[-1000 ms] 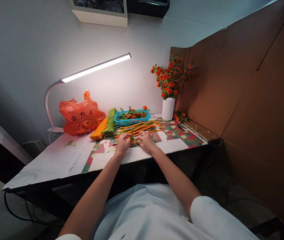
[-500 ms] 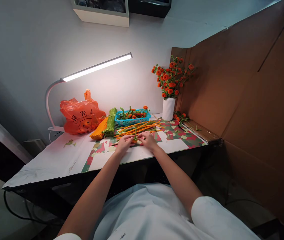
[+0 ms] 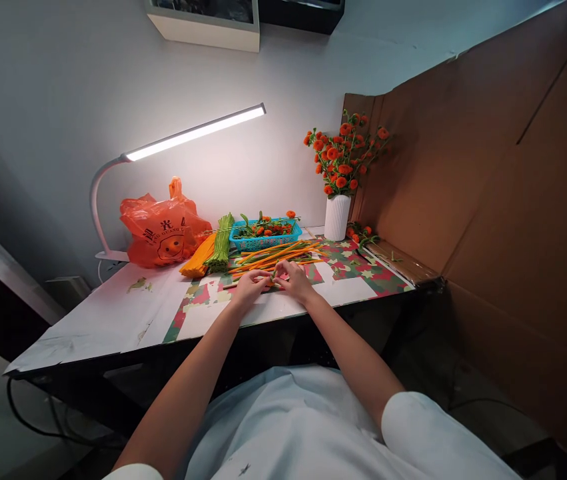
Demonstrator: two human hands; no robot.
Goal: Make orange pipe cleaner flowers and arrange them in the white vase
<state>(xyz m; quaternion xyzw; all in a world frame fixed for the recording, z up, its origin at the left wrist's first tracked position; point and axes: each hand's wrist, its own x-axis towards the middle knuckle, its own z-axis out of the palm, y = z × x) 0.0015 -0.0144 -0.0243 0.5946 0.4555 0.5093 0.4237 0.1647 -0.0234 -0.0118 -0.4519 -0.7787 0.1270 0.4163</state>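
Observation:
Over the front middle of the table, my left hand [image 3: 252, 287] and my right hand [image 3: 294, 281] meet with fingertips closed around a small flower [image 3: 273, 275] of fuzzy orange and green stems. Most of it is covered by my fingers; a bit of green shows between them. Just beyond my hands lies a loose spread of orange and green pipe cleaners [image 3: 283, 253]. An orange bundle of pipe cleaners [image 3: 198, 259] and a green bundle [image 3: 221, 243] rest to the left of that spread.
Behind the loose stems sits a blue basket [image 3: 266, 244] of orange flowers. A white ribbed vase [image 3: 337, 218] holds more flowers at the back right, beside a cardboard wall [image 3: 503, 200]. On the left are an orange plastic bag [image 3: 163, 230] and a lit desk lamp [image 3: 196, 133].
My right fingers have shifted slightly up and left over the flower. Its upright green stem and orange part, visible before, are now mostly covered.

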